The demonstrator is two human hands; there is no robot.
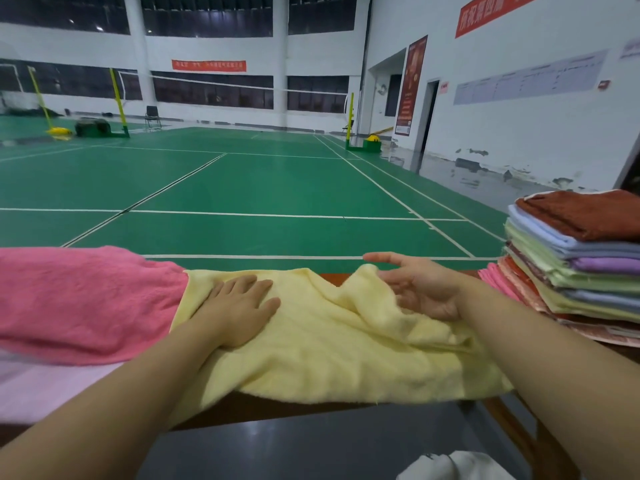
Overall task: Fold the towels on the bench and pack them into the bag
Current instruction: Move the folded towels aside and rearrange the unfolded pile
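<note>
Head view: a yellow towel (pixel 329 344) lies rumpled across the desk (pixel 277 408). The left hand (pixel 239 308) presses flat on it, grip open. The right hand (pixel 420 289) hovers palm-up, fingers relaxed, holding nothing. A pink towel (pixel 83 303) lies left; folded towels (pixel 575 265) are stacked right.

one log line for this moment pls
left hand flat on yellow towel | right hand open at its raised edge | folded stack right | bag unseen
</note>
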